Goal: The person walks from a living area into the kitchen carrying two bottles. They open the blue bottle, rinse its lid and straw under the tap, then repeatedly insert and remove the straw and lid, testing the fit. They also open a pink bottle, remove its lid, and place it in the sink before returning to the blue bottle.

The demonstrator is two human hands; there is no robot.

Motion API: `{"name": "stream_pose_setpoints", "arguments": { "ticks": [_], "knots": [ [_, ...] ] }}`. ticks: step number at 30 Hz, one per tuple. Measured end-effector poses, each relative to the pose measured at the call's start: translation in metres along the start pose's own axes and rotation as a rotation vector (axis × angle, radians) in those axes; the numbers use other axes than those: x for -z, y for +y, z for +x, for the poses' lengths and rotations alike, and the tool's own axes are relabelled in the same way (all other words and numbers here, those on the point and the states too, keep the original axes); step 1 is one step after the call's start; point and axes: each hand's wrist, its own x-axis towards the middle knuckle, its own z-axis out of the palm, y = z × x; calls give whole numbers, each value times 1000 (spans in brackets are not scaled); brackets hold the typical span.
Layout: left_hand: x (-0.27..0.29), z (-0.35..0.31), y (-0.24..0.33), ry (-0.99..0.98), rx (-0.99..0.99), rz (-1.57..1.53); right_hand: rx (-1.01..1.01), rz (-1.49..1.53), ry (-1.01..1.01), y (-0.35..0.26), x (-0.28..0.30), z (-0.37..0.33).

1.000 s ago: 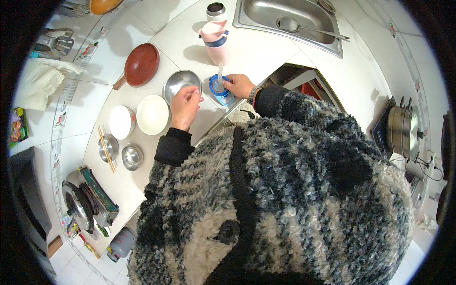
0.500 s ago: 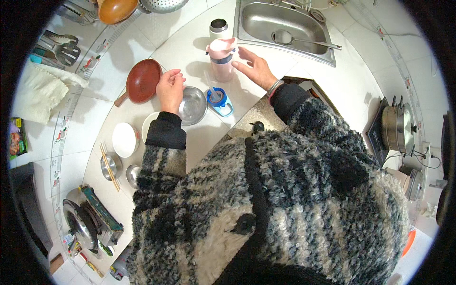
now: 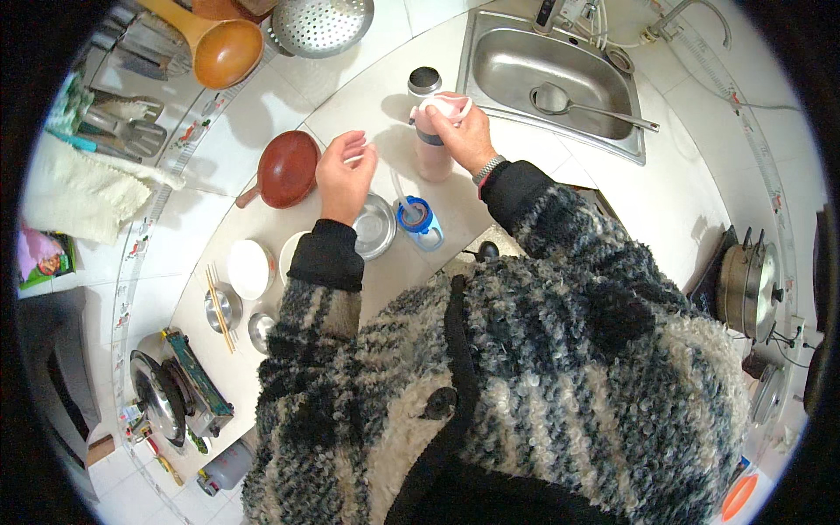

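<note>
My right hand (image 3: pixel 468 140) is closed on the top of a pink bottle (image 3: pixel 432 160) with a dark band, its thumb at the wide rim and its other fingers partly hidden behind. The bottle stands upright on the counter. My left hand (image 3: pixel 345 179) hovers to its left, fingers loosely curled and apart, with no object plainly in it. Below the bottle lies a blue lid (image 3: pixel 422 223) with a clear straw sticking up. A steel bowl (image 3: pixel 374 229) sits between this lid and my left wrist. Just behind the pink bottle stands an uncapped pale flask (image 3: pixel 424 81).
A brown pan (image 3: pixel 289 169) rests at the left, near white bowls (image 3: pixel 250 269) and chopsticks (image 3: pixel 220 308) across a small metal bowl. A steel sink (image 3: pixel 549 74) holding a ladle (image 3: pixel 553 99) is at the far right. A portable stove (image 3: pixel 194 385) stands lower left.
My right hand has gone from beside the pink bottle to gripping its top. My left hand stays raised, its fingers slightly more spread. The whole view has shifted a little.
</note>
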Motion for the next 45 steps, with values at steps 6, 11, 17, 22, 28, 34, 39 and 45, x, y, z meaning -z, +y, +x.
{"name": "stream_pose_setpoints", "arguments": {
  "ticks": [6,11,17,22,28,34,39,45],
  "knots": [
    [-34,15,69,-230,-296,193,63,174,18,-60,38,25],
    [-54,23,113,-370,-286,-14,186,400,-88,-143,69,24],
    [-57,-3,150,-461,-267,-375,128,359,-78,-221,94,0],
    [-56,-28,157,-386,-347,-438,123,425,-205,-235,97,-10],
    [-57,-46,153,-899,-101,-850,13,627,-570,-230,113,-15],
    [-48,-54,155,-975,-406,-554,-26,711,-1177,-230,114,7],
    [-51,-51,160,-508,-297,-540,15,-78,-491,-258,129,16],
    [-59,-40,160,-289,-404,-210,210,-307,-181,-269,114,-16]
  ]
}}
